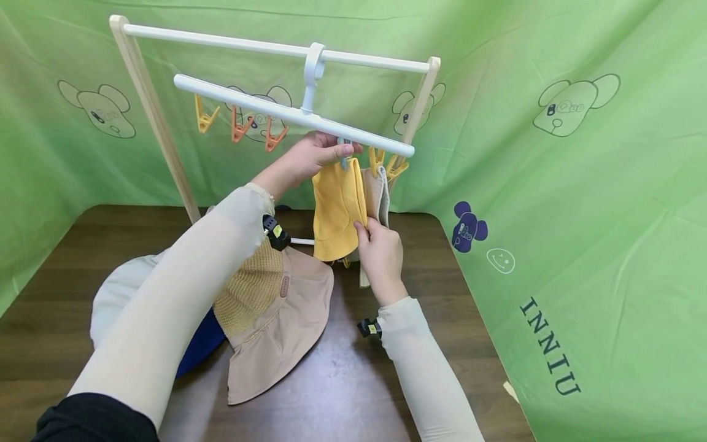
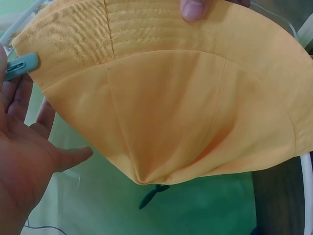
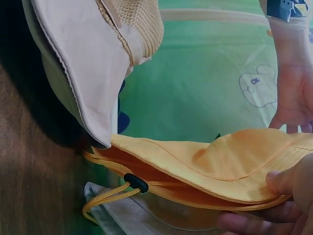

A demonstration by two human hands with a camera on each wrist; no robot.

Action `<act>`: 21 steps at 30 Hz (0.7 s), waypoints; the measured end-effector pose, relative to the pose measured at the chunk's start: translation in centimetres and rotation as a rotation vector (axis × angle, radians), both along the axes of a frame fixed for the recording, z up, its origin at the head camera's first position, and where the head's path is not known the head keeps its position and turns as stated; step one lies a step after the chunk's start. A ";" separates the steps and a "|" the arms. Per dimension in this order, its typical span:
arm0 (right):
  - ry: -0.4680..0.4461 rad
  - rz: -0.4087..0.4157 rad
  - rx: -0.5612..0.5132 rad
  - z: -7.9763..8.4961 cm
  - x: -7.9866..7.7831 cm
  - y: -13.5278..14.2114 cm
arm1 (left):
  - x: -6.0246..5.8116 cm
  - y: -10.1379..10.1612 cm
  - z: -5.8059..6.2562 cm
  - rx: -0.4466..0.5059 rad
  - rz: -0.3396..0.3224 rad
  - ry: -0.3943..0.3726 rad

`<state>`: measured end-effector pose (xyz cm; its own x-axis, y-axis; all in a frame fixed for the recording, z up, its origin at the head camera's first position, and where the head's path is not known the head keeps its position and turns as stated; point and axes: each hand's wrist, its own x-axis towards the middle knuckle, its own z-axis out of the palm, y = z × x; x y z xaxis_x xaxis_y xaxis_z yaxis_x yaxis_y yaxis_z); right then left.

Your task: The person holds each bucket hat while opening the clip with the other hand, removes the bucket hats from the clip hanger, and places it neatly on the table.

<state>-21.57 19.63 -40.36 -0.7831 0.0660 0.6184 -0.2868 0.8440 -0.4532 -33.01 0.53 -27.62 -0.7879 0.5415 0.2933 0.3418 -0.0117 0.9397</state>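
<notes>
Yellow hat (image 1: pixel 334 212) hangs flattened directly beneath the hanger bar (image 1: pixel 248 103), between the bar's hook (image 1: pixel 310 80) and its lower end. Your left hand (image 1: pixel 306 158), just under the bar, appears to pinch the blue clip (image 2: pixel 22 67) at the hat's upper corner; the thumb lies across the clip, and part of that contact is hidden. Your right hand (image 1: pixel 382 255), farther below the bar, grasps the brim, thumb on one face and fingers on the other.

Fault conditions, judged from this position:

1. Shallow bite. The clip overlaps only a small corner of the fabric. If you let go of the brim with the fabric seated so narrowly, the hat's weight could drag it out.

2. Downward pull. If your right hand tugs, the corner may slip from the clip, or the hanger bar, which slopes down toward the hat's side, may tip further.

3. Upward push. If your left hand lifts the hanger bar, the hook could ride off the rod (image 1: pixel 221 42) above it.

4. Interference. A beige item (image 1: pixel 375 191) hangs just beside the hat, nearer the bar's lower end, under yellow clips (image 1: pixel 375 167). Swinging the brim sideways could knock it loose.

5. Snagging. The hat's cord (image 3: pixel 115 165) and black toggle (image 3: pixel 136 182) trail loose well below the bar; your fingers could hook a loop as you withdraw them.
</notes>
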 end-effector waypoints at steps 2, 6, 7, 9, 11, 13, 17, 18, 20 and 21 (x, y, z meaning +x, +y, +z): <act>-0.001 -0.011 0.014 0.0 0.1 -0.1 | 0.1 0.0 0.0 0.003 0.010 -0.010; 0.005 -0.025 0.037 0.0 0.3 -0.3 | 0.1 0.0 0.0 0.018 0.022 -0.032; 0.008 -0.026 0.039 0.0 0.3 -0.3 | 0.1 0.0 0.0 0.021 0.023 -0.035; 0.014 -0.027 0.040 0.0 0.3 -0.4 | 0.1 0.1 0.0 0.027 0.024 -0.040; 0.020 -0.029 0.040 -0.1 0.3 -0.4 | 0.0 0.1 0.0 0.031 0.025 -0.041; 0.024 -0.031 0.038 -0.2 0.3 -0.4 | 0.0 0.1 0.0 0.031 0.029 -0.040; 0.027 -0.033 0.032 -0.4 0.4 -0.4 | 0.0 0.1 -0.1 0.032 0.035 -0.036; 0.027 -0.033 0.032 -0.4 0.4 -0.4 | 0.0 0.1 -0.1 0.034 0.038 -0.036; 0.025 -0.035 0.032 -0.5 0.5 -0.3 | 0.0 0.1 -0.1 0.032 0.048 -0.039; 0.026 -0.035 0.033 -0.6 0.5 -0.2 | 0.0 0.0 -0.1 0.032 0.055 -0.041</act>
